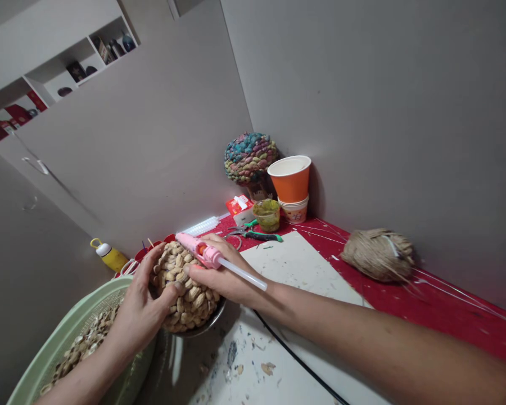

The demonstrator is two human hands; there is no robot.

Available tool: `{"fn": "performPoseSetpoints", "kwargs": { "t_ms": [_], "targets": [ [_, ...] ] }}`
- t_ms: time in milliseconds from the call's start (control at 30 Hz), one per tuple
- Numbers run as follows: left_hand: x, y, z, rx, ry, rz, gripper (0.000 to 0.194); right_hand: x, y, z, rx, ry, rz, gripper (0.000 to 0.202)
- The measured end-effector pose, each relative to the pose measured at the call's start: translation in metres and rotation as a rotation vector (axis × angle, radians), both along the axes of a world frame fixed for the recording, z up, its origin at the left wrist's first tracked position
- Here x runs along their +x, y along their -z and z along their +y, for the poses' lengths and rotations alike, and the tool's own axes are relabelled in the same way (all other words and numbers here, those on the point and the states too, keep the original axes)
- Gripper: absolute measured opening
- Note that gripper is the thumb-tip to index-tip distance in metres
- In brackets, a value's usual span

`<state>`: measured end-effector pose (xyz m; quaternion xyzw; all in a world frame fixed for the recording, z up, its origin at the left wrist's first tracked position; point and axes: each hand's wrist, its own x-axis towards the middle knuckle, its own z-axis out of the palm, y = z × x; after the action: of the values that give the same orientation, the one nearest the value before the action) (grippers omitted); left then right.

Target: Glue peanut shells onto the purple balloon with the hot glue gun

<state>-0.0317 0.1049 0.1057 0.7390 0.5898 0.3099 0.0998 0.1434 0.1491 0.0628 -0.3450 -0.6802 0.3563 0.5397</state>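
Seen in the head view, between the two hands and low in front of the body: a rounded peanut form (185, 295), tan and light brown, covered with whole peanuts in close rows, bumpy, with dark gaps here and there. Under it, a shiny metal rim (220, 312); cannot tell whether of a bowl or of a stand. At the near-left side of the form, the left hand (145, 301), half open and curved, with fingers along the far-left edge and thumb on the front, holding it steadily between them. At the far-right side, the right hand (221, 267), closed around a pink glue gun (200, 250), with the thumb tip apparently resting on the peanuts. Cannot see well the fingers behind the gun. Out of its back end, a pale glue stick (242, 274), slanting above the right wrist; at its front, the nozzle end, near the left fingertips. Beneath the right forearm, a black cord (295, 354) and a stained white board (295, 267). Below and left of the left hand, a green basket (63, 323) with many shells (86, 343) inside. Beyond the right hand, green-handled pliers (263, 236), and farther, an orange cup (290, 185) just beside a multicoloured ball (251, 157). Well to the right of the right hand, a bundle of twine (377, 256).
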Motion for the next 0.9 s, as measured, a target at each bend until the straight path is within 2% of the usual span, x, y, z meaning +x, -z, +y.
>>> {"fn": "performPoseSetpoints", "kwargs": {
  "t_ms": [200, 433, 600, 900],
  "targets": [
    [0.0010, 0.0002, 0.0004, 0.008, 0.014, -0.011, 0.061, -0.0009, 0.0056, 0.0021, 0.091, 0.000, -0.022, 0.016],
    [0.0025, -0.0026, -0.0008, -0.006, 0.011, -0.006, 0.063, -0.0003, 0.0073, 0.0040, 0.119, -0.005, -0.018, 0.013],
    [-0.0004, 0.0000, -0.0003, 0.002, -0.004, -0.003, 0.060, -0.0010, 0.0065, 0.0029, 0.093, 0.002, -0.008, 0.014],
    [-0.0045, 0.0021, -0.0009, -0.033, -0.027, -0.055, 0.061, -0.0005, 0.0077, 0.0039, 0.140, 0.002, -0.005, 0.014]
  ]
}}
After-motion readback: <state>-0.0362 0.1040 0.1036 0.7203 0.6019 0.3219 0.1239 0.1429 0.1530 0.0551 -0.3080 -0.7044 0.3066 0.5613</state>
